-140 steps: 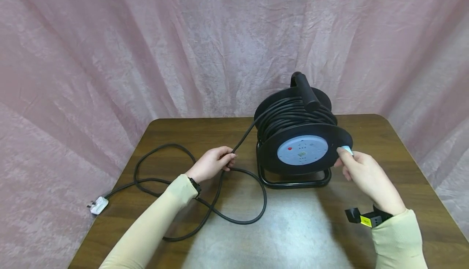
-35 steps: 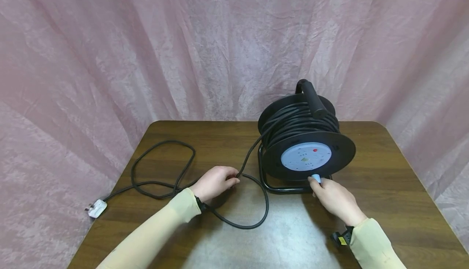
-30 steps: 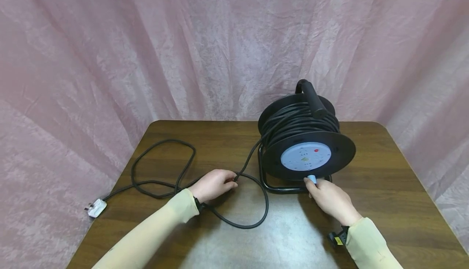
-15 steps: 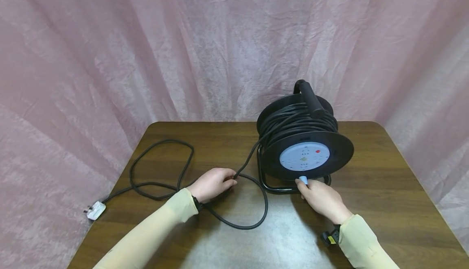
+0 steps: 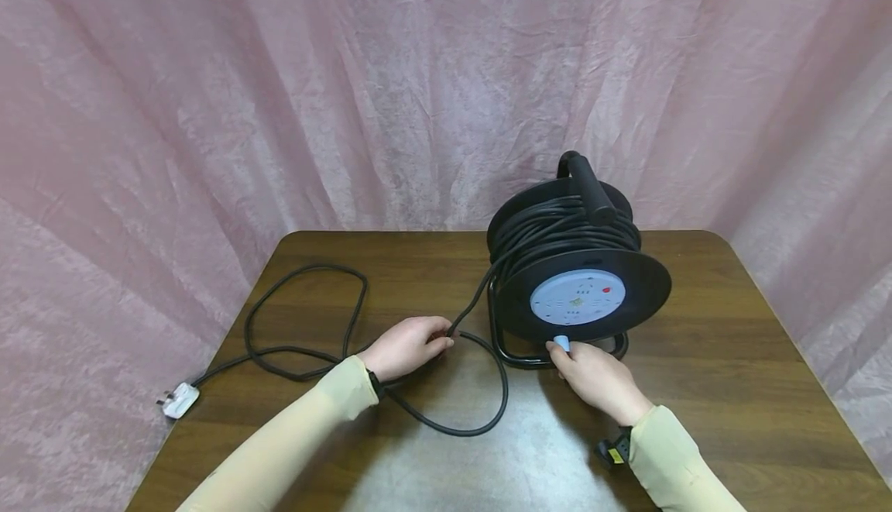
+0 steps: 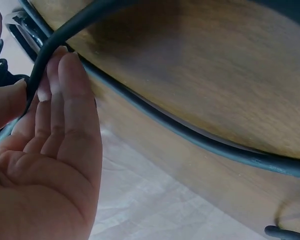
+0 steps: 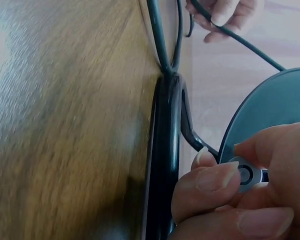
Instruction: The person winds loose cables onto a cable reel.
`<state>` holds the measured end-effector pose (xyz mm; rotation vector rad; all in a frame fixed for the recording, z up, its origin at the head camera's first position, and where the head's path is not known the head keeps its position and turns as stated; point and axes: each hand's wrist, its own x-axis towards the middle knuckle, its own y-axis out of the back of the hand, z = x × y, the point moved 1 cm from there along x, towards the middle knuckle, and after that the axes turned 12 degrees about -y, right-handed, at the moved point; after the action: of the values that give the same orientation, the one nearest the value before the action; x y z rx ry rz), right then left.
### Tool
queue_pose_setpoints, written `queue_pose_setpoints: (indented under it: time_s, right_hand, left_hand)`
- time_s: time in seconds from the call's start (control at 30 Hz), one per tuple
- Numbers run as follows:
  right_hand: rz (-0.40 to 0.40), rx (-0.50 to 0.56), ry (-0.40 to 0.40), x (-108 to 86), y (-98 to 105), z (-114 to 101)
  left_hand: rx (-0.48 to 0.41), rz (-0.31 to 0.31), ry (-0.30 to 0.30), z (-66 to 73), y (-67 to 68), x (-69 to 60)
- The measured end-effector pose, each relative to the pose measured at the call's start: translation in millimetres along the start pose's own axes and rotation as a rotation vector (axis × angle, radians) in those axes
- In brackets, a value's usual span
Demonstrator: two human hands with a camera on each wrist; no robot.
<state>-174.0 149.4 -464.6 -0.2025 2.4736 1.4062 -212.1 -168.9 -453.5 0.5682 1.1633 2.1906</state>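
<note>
A black cable reel (image 5: 592, 295) stands on its tube frame at the right of the table, thick coils of cable wound on its drum. My right hand (image 5: 595, 379) pinches the pale blue crank knob (image 5: 561, 343) at the low front edge of the disc; in the right wrist view several fingers (image 7: 210, 185) surround the knob's round end. Left of the reel, my left hand (image 5: 407, 348) holds the black cable (image 5: 475, 300) where it runs up to the drum. The left wrist view shows that cable (image 6: 42, 55) lying between thumb and fingers.
Loose cable lies in loops on the wooden table (image 5: 732, 357). Its white plug (image 5: 180, 400) lies at the table's left edge. The reel's carry handle (image 5: 588, 187) sticks up over the drum. A pink curtain (image 5: 418, 94) hangs behind.
Over the last second my right hand has carried the knob leftward along the disc's lower edge, turning the drum. Since the oldest frame, the front loop of loose cable has drawn in. My left hand barely moves lately.
</note>
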Motion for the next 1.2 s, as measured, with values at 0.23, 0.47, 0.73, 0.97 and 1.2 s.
queue_pose_setpoints:
  time_s: [0.23,0.47,0.73,0.97,1.2]
  right_hand:
    - [0.004,0.024,0.021,-1.6,-2.5,-6.5]
    - [0.0,0.056,0.022,-2.4,-3.9,-12.2]
    - [-0.032,0.095,0.016,-1.7,-6.9,-17.0]
    - [-0.068,0.139,0.012,-1.9,-9.0,-21.9]
    - [-0.087,0.178,0.012,-1.9,-11.2,-28.2]
  left_hand:
    - [0.013,-0.01,0.002,0.4,-2.1,1.2]
    - [0.018,-0.023,0.011,0.6,-2.4,2.2]
    - [0.035,-0.045,-0.007,2.6,-4.5,2.0]
    - [0.039,-0.044,-0.008,1.3,-8.1,2.9]
    - [0.047,-0.06,-0.012,1.2,-8.6,3.2]
